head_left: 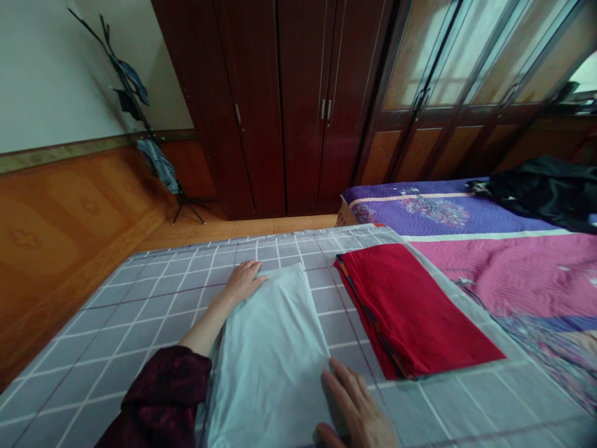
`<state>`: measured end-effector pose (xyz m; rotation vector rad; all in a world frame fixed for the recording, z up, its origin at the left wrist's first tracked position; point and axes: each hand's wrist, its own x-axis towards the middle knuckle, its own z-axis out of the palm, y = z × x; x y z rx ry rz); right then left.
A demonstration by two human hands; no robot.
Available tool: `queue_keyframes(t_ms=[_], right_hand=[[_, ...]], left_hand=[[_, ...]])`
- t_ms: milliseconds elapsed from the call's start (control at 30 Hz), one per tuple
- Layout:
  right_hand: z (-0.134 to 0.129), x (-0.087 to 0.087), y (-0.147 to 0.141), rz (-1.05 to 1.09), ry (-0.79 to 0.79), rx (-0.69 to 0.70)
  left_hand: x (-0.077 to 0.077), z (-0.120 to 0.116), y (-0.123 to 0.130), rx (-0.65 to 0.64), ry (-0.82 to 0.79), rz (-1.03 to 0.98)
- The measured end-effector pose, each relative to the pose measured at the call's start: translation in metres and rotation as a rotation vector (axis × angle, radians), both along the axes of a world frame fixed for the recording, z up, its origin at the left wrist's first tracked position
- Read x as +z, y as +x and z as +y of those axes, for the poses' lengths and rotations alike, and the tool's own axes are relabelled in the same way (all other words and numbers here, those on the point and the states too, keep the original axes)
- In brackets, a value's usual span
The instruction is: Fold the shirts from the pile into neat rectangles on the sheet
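Note:
A pale mint folded cloth (pixel 275 361) lies lengthwise on the grey checked bed cover (pixel 153 305). At its upper left corner rests my left hand (pixel 243 281), palm down with its fingers extended toward the cloth's far edge. My right hand (pixel 357 404) is at the cloth's right edge, low in the view, its fingers apart and touching or just over the edge; nothing is gripped in it. To the right lies a red folded cloth (pixel 415 305), with a dark patterned layer showing along its left side.
A second bed surface with a purple and pink quilt (pixel 513 267) adjoins on the right, with black clothing (pixel 545 190) on it. Dark wardrobes (pixel 303 112) stand beyond the bed. A coat stand (pixel 125 81) with hanging items is at the back left.

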<state>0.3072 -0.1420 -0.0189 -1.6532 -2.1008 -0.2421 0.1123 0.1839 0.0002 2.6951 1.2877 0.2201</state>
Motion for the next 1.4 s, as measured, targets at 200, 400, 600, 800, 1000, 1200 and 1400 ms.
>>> queue_keyframes(t_ms=[200, 400, 600, 800, 1000, 1200, 1400], right_hand=[[-0.014, 0.013, 0.006, 0.1, -0.175, -0.28], [0.008, 0.022, -0.022, 0.144, -0.447, -0.447], [0.021, 0.026, -0.035, 0.536, -0.615, -0.508], [0.024, 0.026, -0.045, 1.58, -0.584, -0.339], [0.016, 0.056, -0.032, 1.951, -0.699, -0.142], [-0.003, 0.095, -0.001, 2.019, -0.59, -0.057], [-0.02, 0.137, 0.046, 1.946, -0.474, 0.034]], left_hand=[[0.004, -0.004, -0.011, 0.078, 0.017, -0.042], [0.006, -0.005, -0.007, 0.073, -0.026, -0.107], [0.0, -0.014, -0.006, 0.126, -0.139, -0.21], [0.006, -0.017, -0.002, 0.06, -0.388, -0.368], [0.018, -0.029, 0.002, 0.032, -0.61, -0.577], [0.043, -0.055, 0.026, 0.134, -1.046, -0.887], [0.099, -0.072, 0.08, 0.031, -1.063, -1.018]])
